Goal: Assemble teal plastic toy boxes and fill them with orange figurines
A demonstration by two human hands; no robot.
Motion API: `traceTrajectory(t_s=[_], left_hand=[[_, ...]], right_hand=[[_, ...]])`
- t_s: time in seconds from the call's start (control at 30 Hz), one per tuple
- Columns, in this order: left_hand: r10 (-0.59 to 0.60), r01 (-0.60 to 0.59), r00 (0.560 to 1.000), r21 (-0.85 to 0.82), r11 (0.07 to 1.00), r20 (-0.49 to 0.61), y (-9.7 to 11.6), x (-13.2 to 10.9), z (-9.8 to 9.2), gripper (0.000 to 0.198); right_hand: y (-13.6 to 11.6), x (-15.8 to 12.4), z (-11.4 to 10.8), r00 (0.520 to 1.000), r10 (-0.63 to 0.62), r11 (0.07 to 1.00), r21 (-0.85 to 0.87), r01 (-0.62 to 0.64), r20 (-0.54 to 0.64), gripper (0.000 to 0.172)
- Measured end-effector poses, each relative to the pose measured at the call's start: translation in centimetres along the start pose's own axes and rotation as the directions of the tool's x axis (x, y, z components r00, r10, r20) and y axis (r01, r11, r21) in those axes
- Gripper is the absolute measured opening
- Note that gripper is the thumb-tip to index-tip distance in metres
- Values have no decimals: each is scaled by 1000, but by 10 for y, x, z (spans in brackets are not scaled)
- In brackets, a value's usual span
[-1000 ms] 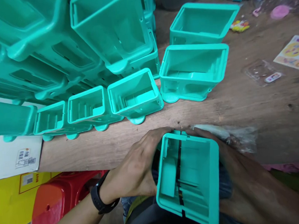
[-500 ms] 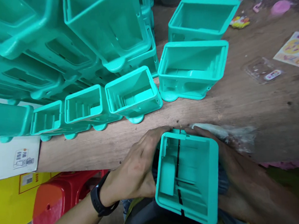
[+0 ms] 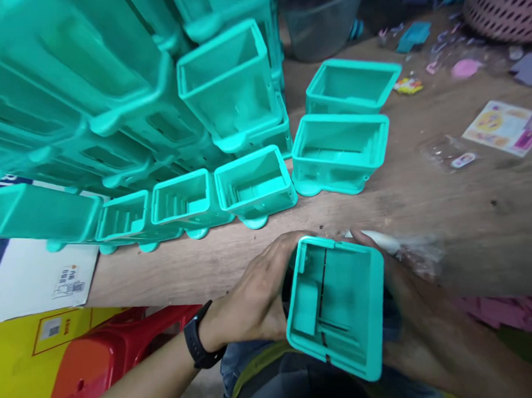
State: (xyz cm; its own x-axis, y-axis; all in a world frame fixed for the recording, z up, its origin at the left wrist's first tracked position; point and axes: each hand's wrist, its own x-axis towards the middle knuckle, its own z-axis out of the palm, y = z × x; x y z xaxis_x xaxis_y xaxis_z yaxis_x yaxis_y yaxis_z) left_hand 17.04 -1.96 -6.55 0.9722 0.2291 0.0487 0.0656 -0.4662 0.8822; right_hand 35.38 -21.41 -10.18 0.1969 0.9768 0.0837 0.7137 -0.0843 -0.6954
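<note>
Both hands hold a teal plastic box-shaped shell (image 3: 338,305) over my lap at the near edge of the wooden table (image 3: 428,201). Its open side faces up, showing inner ribs and a dark slot. My left hand (image 3: 258,292), with a black watch on the wrist, grips its left wall. My right hand (image 3: 412,310) grips its right wall, fingers curled over the far corner. A crumpled clear plastic bag (image 3: 413,247) lies on the table just past my right fingers.
A row of identical teal shells (image 3: 256,184) stands open side up on the table, with two larger ones (image 3: 339,149) further back. A tall stack of shells (image 3: 83,96) fills the left. A sticker sheet (image 3: 505,125) lies at the right, a red stool (image 3: 118,358) below left.
The camera tilted up, so more of the far table shows, including a pink basket. Both hands keep the same grip on the shell, which sits slightly lower in view.
</note>
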Motion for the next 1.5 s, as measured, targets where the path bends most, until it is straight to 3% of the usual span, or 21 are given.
traceTrajectory(t_s=[0.07,0.23,0.43,0.53,0.73,0.87,1.17,1.33,1.5], left_hand=[[15,-15,1000,-7,1000,-10,-3,1,1,82],[41,-40,998,38,998,-47,-13,2,5,97],[190,-187,980,56,981,-56,-22,6,4,112],[228,-225,972,57,973,-61,-19,8,2,111],[219,-213,973,77,974,-71,-12,10,3,115],[190,-189,978,19,982,-84,-9,9,5,121],[174,-177,974,-10,984,-144,-9,8,12,113],[138,-147,977,-49,988,-165,-11,8,15,115],[120,-133,974,-58,989,-195,-12,6,17,116]], right_hand=[[-1,3,-1,999,-45,997,-55,45,-7,126],[-3,9,0,1000,-18,995,-100,19,14,129],[4,14,-7,971,-234,965,-129,227,-48,124],[14,13,-5,968,-244,960,-155,233,-57,130],[18,16,1,976,-210,967,-159,198,-62,142],[11,19,4,973,-217,971,-118,207,-80,133],[2,19,2,956,-275,958,-114,264,-97,116],[4,18,2,974,-221,968,-134,213,-51,128],[1,19,1,977,-208,971,-126,201,-45,126]])
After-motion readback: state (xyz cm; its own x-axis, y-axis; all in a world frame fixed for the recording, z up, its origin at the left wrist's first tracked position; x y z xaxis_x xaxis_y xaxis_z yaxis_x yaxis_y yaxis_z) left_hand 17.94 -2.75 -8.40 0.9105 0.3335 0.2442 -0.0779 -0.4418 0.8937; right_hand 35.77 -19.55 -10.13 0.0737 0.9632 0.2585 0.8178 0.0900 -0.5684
